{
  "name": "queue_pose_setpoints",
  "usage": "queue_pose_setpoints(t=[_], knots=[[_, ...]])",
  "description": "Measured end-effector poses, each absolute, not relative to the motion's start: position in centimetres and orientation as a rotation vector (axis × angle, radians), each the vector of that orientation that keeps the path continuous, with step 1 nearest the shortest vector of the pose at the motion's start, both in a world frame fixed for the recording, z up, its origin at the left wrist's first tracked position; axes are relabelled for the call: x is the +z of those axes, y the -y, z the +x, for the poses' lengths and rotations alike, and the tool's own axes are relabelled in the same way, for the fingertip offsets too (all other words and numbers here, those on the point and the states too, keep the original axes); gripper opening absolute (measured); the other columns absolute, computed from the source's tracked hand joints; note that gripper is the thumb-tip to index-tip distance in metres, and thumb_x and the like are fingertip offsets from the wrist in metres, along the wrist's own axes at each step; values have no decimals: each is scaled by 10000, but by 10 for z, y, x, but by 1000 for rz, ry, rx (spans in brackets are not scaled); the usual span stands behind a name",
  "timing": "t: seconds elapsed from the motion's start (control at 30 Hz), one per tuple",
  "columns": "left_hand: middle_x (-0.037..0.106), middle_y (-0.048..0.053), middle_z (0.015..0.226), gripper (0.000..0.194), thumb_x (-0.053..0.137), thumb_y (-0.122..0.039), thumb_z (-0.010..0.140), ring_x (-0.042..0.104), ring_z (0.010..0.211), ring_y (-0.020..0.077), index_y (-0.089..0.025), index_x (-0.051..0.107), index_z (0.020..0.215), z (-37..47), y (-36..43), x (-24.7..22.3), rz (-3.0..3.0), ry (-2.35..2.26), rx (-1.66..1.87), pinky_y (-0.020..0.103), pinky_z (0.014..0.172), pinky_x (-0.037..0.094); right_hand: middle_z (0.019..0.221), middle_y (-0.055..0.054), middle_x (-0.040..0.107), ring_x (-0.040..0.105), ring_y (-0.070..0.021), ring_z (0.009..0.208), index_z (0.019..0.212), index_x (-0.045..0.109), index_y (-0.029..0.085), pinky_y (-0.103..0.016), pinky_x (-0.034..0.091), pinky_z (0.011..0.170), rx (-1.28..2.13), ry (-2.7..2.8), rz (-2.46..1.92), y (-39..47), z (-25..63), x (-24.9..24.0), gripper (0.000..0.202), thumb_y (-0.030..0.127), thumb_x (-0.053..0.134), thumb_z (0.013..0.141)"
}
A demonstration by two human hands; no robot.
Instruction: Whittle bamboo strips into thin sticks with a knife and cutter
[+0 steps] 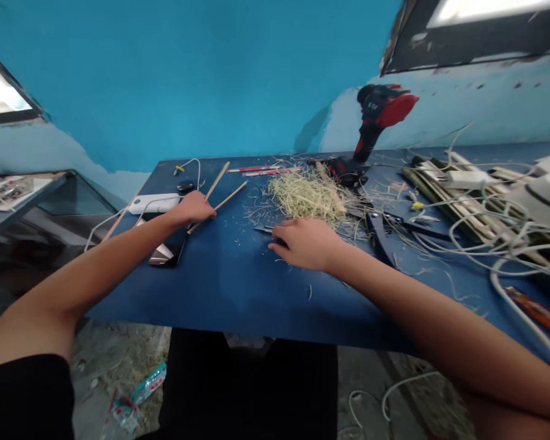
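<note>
My left hand is closed at the left of the blue table, around a thin wooden stick that comes out on both sides of the fingers. A second thin stick runs from the same hand toward the back; whether the fingers grip it too is hidden. In my right hand is a small cutter knife, its blade pointing left and close to the tabletop. Fine pale shavings form a heap just behind the right hand.
A phone and a white power strip lie by the left forearm. Red pencils are at the back. A cordless drill stands behind the shavings. Dark-handled pliers, tangled white cables and long strips occupy the right.
</note>
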State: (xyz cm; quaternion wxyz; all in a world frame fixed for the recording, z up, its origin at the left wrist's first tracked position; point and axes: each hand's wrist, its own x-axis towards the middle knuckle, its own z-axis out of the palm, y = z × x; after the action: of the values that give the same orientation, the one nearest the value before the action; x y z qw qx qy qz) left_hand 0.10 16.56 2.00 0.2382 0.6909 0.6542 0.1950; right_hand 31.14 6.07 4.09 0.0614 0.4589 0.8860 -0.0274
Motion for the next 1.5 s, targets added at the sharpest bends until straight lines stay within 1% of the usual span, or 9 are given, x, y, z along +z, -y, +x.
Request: queue_pose_setpoints(t=[0.23,0.33,0.43,0.5,0.63,0.8,0.93,1.07,1.5], knots=[[409,-54,495,256,789,-257,803,325,413,84,-221,560,694,52,-111,58,1384,-1530,834,285,442,220,1228,-190,751,718,-330,1054,1165,750,155,-420,517,803,-307,-2846,1582,-79,316,28,411,450,474,1088],[395,-84,502,230,796,-301,842,289,404,68,-219,588,788,69,-85,59,1335,-1340,901,262,434,190,1084,-119,761,697,-251,947,1163,711,200,-387,524,797,-982,-3056,1680,-85,304,30,383,521,533,1053],[395,-91,524,411,879,-446,807,301,430,57,-225,538,747,83,-73,49,1397,-1152,907,250,449,219,804,-29,653,600,-177,705,1030,655,229,-336,477,646,-1766,-3064,1662,-92,284,37,370,589,571,1017],[406,-74,559,510,822,-622,849,321,446,65,-226,523,728,90,-73,44,1451,-1069,996,260,443,227,681,22,538,498,-143,606,901,614,241,-314,410,580,-1942,-3102,1655,-101,274,47,387,620,650,968],[433,-57,651,510,568,-720,1010,340,470,83,-229,612,878,96,-83,48,1407,-955,1303,276,458,282,626,41,498,426,-120,557,818,601,244,-305,356,537,-1949,-3179,1779,-118,269,77,370,576,741,900],[629,-28,701,201,814,-386,882,578,650,115,-204,731,898,85,-102,53,1377,-892,1485,272,665,493,712,10,620,522,-127,618,828,633,230,-307,434,585,-1733,-3404,1716,-120,270,94,269,457,776,846],[815,35,877,241,921,-340,728,709,819,159,-181,844,892,73,-107,33,1361,-816,1386,330,844,579,790,-12,689,605,-153,735,861,700,205,-323,493,700,-1623,-3452,1504,-117,269,75,227,411,782,813],[830,37,834,287,982,-304,615,717,754,149,-177,854,838,67,-110,12,1334,-838,1252,302,756,575,807,-21,708,624,-174,771,795,701,209,-334,499,715,-1459,-3367,1500,-122,274,55,187,385,759,815],[795,31,792,249,937,-350,664,670,696,131,-175,805,783,64,-120,9,1522,-899,1192,294,694,536,852,-34,752,697,-224,845,776,746,236,-372,556,743,-1571,-3340,1489,-126,282,53,217,428,846,797]])
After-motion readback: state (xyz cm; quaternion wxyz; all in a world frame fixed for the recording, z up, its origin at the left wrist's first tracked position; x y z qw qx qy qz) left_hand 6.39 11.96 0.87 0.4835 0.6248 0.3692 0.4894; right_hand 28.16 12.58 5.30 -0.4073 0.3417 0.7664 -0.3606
